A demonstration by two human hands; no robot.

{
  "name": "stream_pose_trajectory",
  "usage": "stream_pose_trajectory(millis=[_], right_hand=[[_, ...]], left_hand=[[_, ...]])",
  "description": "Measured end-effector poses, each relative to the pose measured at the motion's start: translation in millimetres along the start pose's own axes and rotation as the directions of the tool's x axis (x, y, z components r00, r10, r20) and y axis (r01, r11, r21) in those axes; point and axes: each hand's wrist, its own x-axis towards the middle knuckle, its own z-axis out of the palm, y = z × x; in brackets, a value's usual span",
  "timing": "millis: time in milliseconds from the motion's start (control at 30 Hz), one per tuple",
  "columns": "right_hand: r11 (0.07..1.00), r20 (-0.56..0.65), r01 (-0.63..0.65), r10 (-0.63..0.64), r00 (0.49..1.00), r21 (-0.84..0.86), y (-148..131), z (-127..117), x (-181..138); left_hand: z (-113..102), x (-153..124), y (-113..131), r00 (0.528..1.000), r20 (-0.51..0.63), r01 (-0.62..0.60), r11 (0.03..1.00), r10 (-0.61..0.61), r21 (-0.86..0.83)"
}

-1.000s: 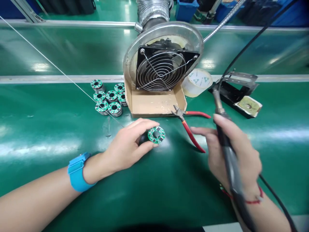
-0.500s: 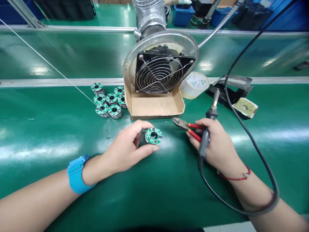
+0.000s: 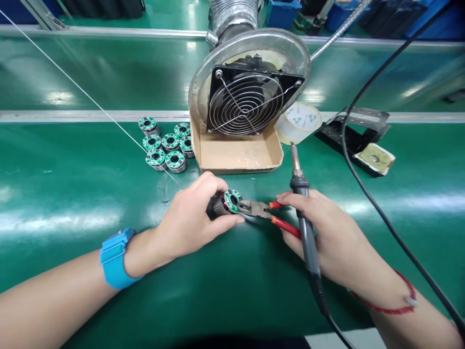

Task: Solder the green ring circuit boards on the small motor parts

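Note:
My left hand [image 3: 196, 208] grips a small motor part by its dark cylindrical side, tilted so that its ring-shaped green circuit board [image 3: 232, 200] faces right. In my right hand [image 3: 327, 232] are two tools at once. Red-handled diagonal cutters [image 3: 256, 209] reach left, their jaws at the board's right edge; whether they close on anything there I cannot tell. A soldering iron [image 3: 304, 208] lies across the same hand, its tip pointing up and away from the part. The fingers of the right hand are wrapped around both handles.
Several similar round parts [image 3: 176, 161] stand in a cluster at left. A fume fan [image 3: 247, 104] sits over a cardboard tray [image 3: 238, 169] holding wire bits. Behind are a tape roll [image 3: 300, 121] and an iron stand with sponge [image 3: 376, 159]. A solder wire [image 3: 90, 99] crosses from upper left.
My left hand has tilted the part from board-up to board facing right. My right hand has brought the cutters left, onto the board's edge, and the soldering iron has swung left with it.

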Motion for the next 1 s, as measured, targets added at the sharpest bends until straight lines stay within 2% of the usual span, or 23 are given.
stream_pose_trajectory(millis=[300,400,467,567,667,767,833,867,1000], right_hand=[[0.994,-0.015,0.057,-0.059,0.998,-0.098,-5.8,0.2,0.1],[0.992,-0.073,-0.003,-0.006,0.997,-0.124,-4.8,3.3,-0.4],[0.979,-0.149,-0.1,0.073,0.986,-0.179,0.9,7.6,2.1],[0.936,-0.182,-0.23,0.185,0.966,-0.267,14.7,17.2,8.6],[0.936,-0.169,-0.264,0.228,0.959,-0.235,27.4,29.7,12.1],[0.948,-0.216,-0.259,0.217,0.952,-0.187,38.8,43.6,9.0],[0.954,-0.243,-0.226,0.175,0.954,-0.199,50.0,52.3,4.7],[0.956,-0.262,-0.209,0.151,0.953,-0.207,57.4,56.0,2.7],[0.964,-0.269,-0.021,-0.053,0.962,-0.263,90.9,65.0,1.3]], left_hand=[[0.4,-0.8,-3.2,0.999,0.011,-0.034,0.998,0.033,0.047],[2.2,-1.1,-3.2,1.0,0.001,-0.024,0.999,0.024,0.034],[1.0,-1.0,-2.1,1.0,-0.009,-0.018,0.999,0.018,0.031],[-12.3,3.6,-1.3,0.998,-0.065,-0.015,0.999,0.017,0.033],[-41.8,20.3,-9.1,0.977,-0.21,0.032,0.998,-0.021,0.05],[-76.1,52.4,-35.7,0.926,-0.34,0.202,0.975,-0.162,0.088],[-95.5,79.3,-65.0,0.89,-0.335,0.363,0.926,-0.311,0.105],[-103.8,92.7,-81.7,0.873,-0.341,0.405,0.907,-0.347,0.113],[-127.1,131.1,-141.3,0.815,-0.385,0.519,0.84,-0.432,0.157]])
